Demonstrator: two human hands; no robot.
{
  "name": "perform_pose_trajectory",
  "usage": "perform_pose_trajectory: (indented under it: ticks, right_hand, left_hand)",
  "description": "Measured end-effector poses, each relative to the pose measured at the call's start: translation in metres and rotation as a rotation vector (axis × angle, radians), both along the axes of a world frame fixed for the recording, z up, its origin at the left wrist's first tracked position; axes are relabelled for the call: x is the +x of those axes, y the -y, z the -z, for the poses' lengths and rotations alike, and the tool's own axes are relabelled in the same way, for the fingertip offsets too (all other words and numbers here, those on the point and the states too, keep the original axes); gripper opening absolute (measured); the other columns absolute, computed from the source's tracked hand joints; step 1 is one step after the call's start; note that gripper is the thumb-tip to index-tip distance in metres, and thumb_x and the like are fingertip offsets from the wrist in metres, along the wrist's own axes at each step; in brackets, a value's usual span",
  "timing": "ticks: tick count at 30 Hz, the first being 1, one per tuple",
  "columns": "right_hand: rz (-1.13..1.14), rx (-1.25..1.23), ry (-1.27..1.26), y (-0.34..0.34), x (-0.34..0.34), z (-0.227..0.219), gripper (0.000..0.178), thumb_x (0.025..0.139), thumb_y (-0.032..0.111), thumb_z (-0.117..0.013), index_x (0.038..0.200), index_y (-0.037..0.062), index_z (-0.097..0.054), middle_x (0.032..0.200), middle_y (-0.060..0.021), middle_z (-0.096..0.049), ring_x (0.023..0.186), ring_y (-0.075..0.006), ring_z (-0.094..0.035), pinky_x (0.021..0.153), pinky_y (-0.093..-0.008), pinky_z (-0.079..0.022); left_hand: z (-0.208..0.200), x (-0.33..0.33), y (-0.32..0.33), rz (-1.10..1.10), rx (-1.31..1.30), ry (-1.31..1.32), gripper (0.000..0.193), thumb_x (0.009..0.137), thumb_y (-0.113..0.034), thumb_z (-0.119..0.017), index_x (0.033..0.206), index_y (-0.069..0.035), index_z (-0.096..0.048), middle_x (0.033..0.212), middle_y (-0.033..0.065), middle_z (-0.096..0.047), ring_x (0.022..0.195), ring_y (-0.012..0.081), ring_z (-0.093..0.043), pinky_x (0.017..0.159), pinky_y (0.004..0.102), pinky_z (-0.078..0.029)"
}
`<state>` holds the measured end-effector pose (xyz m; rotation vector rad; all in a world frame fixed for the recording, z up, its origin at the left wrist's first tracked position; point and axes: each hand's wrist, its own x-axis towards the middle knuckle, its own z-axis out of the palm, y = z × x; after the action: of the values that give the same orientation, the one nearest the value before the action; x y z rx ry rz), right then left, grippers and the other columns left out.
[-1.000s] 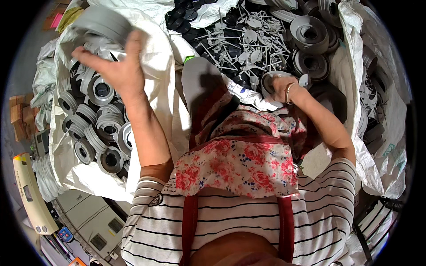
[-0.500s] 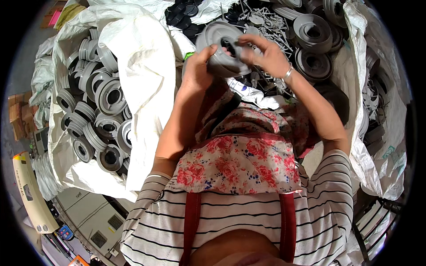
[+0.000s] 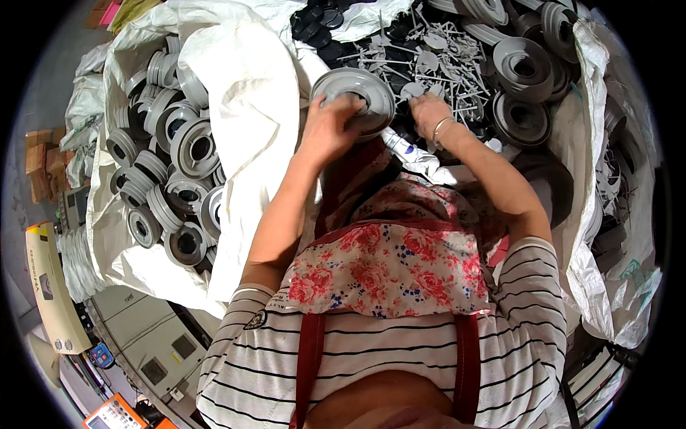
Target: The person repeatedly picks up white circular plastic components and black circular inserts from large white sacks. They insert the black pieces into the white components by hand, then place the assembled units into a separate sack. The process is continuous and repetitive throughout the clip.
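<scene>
The grey ring (image 3: 376,93), flanged and with a dark central opening, is held in the air above the person's lap, at the near edge of the heaped parts. The left hand (image 3: 329,129) has its grip closed on the ring's near left side, the fingers reaching over the face into the opening. The right hand (image 3: 431,116), at the ring's opening half a second earlier, now lies apart from it to the right, among loose pale stemmed pieces (image 3: 436,61); whether its grip is open or closed on one of them cannot be told. The change suggests that two-handed handling of this ring has paused or ended, leaving the left hand alone to support it. Beyond lie black discs (image 3: 312,30); to the right, larger grey flanged parts (image 3: 525,66); to the left, a white sack (image 3: 243,86) of similar rings (image 3: 194,148). Hidden or unclear: the left fingers cover much of the opening, so any piece seated there is not discernible; the right fingertips are soft in outline and merge with the heap; the ring's underside is unseen; the right-hand sack (image 3: 582,250) darkens toward the fisheye rim, its contents partly concealed.
</scene>
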<state>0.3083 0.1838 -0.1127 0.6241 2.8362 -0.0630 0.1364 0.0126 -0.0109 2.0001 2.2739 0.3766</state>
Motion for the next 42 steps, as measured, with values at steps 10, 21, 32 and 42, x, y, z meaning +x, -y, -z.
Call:
perform_pose_trajectory:
  ticks: [10, 21, 32, 42]
  right_hand:
    - [0.562, -0.652, -1.057, -0.027, 0.033, -0.101, 0.029, 0.081, 0.023, -0.059, 0.098, -0.0002, -0.066, 0.086, -0.0202, -0.066, 0.08, -0.031, -0.065, 0.075, -0.0334, -0.049]
    - [0.14, -0.495, -0.694, 0.03, 0.021, -0.131, 0.071, 0.066, 0.029, -0.077, 0.122, 0.0003, -0.044, 0.105, -0.0217, -0.05, 0.094, -0.0376, -0.055, 0.082, -0.0406, -0.047]
    - [0.49, -0.985, -0.501, 0.025, 0.024, -0.129, 0.057, 0.077, 0.05, -0.063, 0.095, -0.0037, -0.057, 0.081, -0.0193, -0.061, 0.069, -0.0272, -0.063, 0.059, -0.0349, -0.052]
    - [0.627, -1.626, -0.28, 0.015, 0.023, -0.12, 0.06, 0.086, 0.055, -0.053, 0.09, -0.0042, -0.058, 0.07, -0.0167, -0.064, 0.06, -0.0219, -0.064, 0.054, -0.0285, -0.052]
  left_hand:
    - [-0.044, 0.021, -0.015, -0.375, 0.241, 0.794, 0.049, 0.069, -0.018, -0.076, 0.107, 0.004, -0.055, 0.097, 0.0121, -0.062, 0.088, 0.0235, -0.06, 0.08, 0.0326, -0.047]
    - [-0.019, 0.044, -0.007, -0.22, 0.106, 1.589, 0.044, 0.087, -0.036, -0.057, 0.103, 0.005, -0.056, 0.085, 0.0112, -0.063, 0.071, 0.0168, -0.061, 0.064, 0.0288, -0.05]
    - [-0.032, 0.046, -0.006, -0.304, -0.052, 1.705, 0.038, 0.087, -0.025, -0.06, 0.11, 0.005, -0.053, 0.095, 0.0105, -0.062, 0.082, 0.0182, -0.061, 0.074, 0.0324, -0.049]
    - [-0.041, 0.058, -0.003, -0.337, 0.213, 1.14, 0.037, 0.073, -0.012, -0.075, 0.101, 0.002, -0.055, 0.089, 0.0089, -0.062, 0.077, 0.0187, -0.061, 0.068, 0.0301, -0.05]
